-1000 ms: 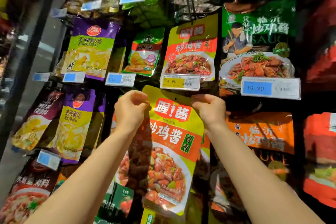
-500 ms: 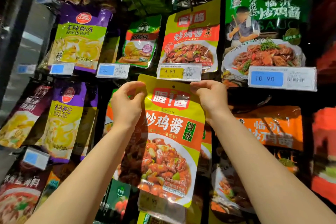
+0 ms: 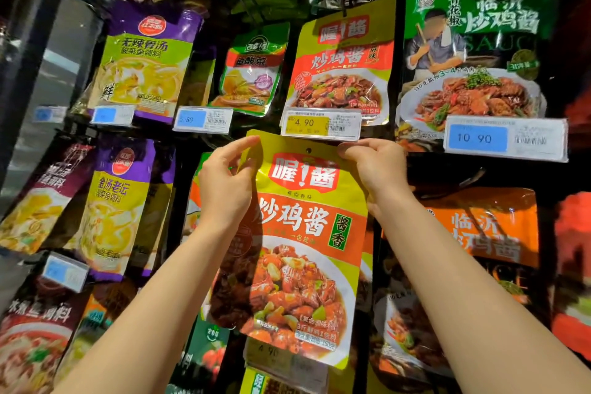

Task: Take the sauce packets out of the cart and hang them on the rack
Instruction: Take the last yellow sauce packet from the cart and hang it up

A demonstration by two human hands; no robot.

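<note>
Since a second ago you've lifted the glossy yellow-and-orange sauce packet so its top edge now sits right under the yellow 4.90 price tag. Your left hand pinches the upper-left corner, fingers curled loosely. Your right hand pinches the upper-right corner, fingers pressed together. Packet's punched hole sits between your hands.

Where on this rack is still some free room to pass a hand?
Free: the dark gap right of the right hand, under the 10.90 price tag and above the orange packet. Elsewhere packets overlap tightly, especially left of the held packet.
</note>
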